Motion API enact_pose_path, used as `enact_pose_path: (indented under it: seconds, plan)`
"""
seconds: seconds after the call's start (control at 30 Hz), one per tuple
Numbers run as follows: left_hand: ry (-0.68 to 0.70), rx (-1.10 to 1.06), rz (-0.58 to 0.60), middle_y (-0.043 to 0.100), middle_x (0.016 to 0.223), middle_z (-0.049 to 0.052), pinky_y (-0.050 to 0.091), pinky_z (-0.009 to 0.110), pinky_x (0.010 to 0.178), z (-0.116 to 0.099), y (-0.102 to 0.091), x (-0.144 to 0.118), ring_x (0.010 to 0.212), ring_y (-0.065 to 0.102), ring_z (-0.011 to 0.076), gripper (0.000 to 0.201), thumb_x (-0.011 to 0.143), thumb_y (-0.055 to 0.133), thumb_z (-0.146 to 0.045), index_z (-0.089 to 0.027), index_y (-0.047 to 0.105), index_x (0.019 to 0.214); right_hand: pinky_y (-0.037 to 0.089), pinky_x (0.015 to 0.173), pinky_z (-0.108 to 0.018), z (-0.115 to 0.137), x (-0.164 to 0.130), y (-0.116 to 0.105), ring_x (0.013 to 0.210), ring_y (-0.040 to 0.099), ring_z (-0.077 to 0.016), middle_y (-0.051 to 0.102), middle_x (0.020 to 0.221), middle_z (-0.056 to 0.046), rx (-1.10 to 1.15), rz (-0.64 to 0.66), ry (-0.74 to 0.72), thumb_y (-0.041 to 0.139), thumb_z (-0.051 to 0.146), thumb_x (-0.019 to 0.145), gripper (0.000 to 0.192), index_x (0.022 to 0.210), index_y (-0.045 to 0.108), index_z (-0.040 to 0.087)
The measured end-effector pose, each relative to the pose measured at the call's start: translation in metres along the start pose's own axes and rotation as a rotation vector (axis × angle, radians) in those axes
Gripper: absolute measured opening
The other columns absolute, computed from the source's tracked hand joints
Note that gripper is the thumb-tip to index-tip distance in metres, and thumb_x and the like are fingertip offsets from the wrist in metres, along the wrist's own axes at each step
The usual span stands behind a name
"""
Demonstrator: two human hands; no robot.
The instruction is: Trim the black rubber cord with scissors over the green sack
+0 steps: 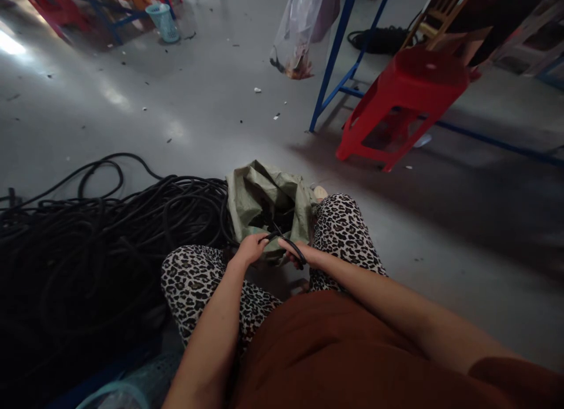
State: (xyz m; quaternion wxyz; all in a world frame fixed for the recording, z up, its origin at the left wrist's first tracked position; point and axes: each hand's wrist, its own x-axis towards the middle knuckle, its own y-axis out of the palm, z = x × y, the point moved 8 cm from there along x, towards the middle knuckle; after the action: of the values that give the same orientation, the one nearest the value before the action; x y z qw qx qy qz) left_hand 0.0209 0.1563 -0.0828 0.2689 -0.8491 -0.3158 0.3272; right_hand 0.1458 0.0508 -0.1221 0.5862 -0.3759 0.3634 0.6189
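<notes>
Gripping one black cable [288, 244], both hands [252, 248] [304, 255] work above grey concrete floor [211, 103].

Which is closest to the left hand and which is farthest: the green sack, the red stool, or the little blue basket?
From the left hand:
1. Green sack, just beyond the hand, between the knees.
2. Red stool, tipped, up on the right.
3. Blue basket, far across the floor, top left.

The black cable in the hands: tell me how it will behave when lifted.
The black cable bends in a loop between the left hand and right hand, so it is probably floppy. The big cable pile lies tangled, so strands may snag. Its round shape suggests it may slide.
</notes>
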Motion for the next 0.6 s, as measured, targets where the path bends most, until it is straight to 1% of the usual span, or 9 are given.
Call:
enact_pose_path:
  seconds: [0.17, 0.27, 0.37, 0.6]
  plan:
    - [-0.011, -0.023, -0.013, 0.07, 0.111, 0.007, 0.047, 0.031, 0.09, -0.003, -0.001, 0.0, 0.103, 0.062, 0.0216, 0.034, 0.086, 0.046, -0.027, -0.018, 0.068, 0.11, 0.032, 0.03, -0.022, 0.008, -0.01, -0.003, 0.032, 0.04, -0.0103, 0.04, 0.045, 0.002, -0.049, -0.04, -0.035, 0.049, 0.067, 0.082, 0.054, 0.063, 0.047, 0.016]
    - [-0.014, -0.031, -0.02, 0.07, 0.11, 0.007, 0.047, 0.031, 0.091, -0.003, -0.001, 0.001, 0.103, 0.062, 0.0214, 0.034, 0.086, 0.045, -0.026, -0.018, 0.068, 0.109, 0.031, 0.031, -0.02, 0.013, -0.014, -0.004, 0.032, 0.041, -0.0095, 0.041, 0.043, 0.002, -0.071, -0.059, -0.083, 0.049, 0.064, 0.084, 0.054, 0.06, 0.047, 0.016]
    - [-0.029, -0.025, -0.026, 0.069, 0.111, 0.008, 0.046, 0.032, 0.092, -0.001, -0.001, 0.002, 0.103, 0.062, 0.0217, 0.034, 0.086, 0.045, -0.025, -0.017, 0.067, 0.11, 0.032, 0.031, -0.02, 0.016, -0.014, -0.006, 0.031, 0.041, -0.009, 0.042, 0.041, 0.003, -0.111, -0.08, -0.129, 0.05, 0.063, 0.084, 0.054, 0.059, 0.047, 0.016]
    - [-0.076, 0.029, -0.042, 0.067, 0.116, 0.009, 0.045, 0.033, 0.095, 0.007, -0.001, 0.002, 0.108, 0.06, 0.0223, 0.034, 0.087, 0.046, -0.025, -0.018, 0.066, 0.114, 0.033, 0.029, -0.018, 0.014, -0.01, -0.01, 0.028, 0.044, -0.0094, 0.043, 0.037, 0.001, -0.258, -0.123, -0.154, 0.05, 0.061, 0.085, 0.056, 0.052, 0.047, 0.016]
